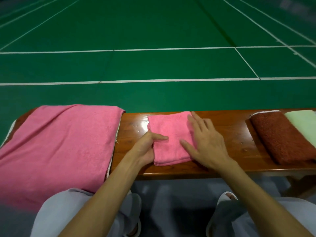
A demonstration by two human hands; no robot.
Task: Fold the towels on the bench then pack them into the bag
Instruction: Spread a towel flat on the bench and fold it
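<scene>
Towels lie along the wooden bench (133, 120), and the one in hand is the small pink towel (168, 127), already folded into a compact rectangle near the middle of the seat. The left hand (147, 147) pinches its left edge, thumb laid on top and the other fingers apparently tucked beneath the layers. The right hand (205, 142) rests flat on the towel's right side with fingers spread, pressing the cloth down. To the left, a large pink towel (59, 142) is draped loosely over the bench end, not folded small; to the right, well apart, sit a folded brown towel (280, 135) and, just beside it, a pale green towel (302, 124). No bag is in view, so packing looks some way off. The main risk, as I judge it, is the stacked layers sliding when the next fold or lift begins: the bench top is glossy and the near edges of the towel look slightly uneven, so a pull from the left pinch alone could fan the layers open. Lifting with one hand could let the bundle unfold, and the towel's near edge lies close to the bench's front lip, where a careless drag might tip it onto the green court floor (153, 65).
</scene>
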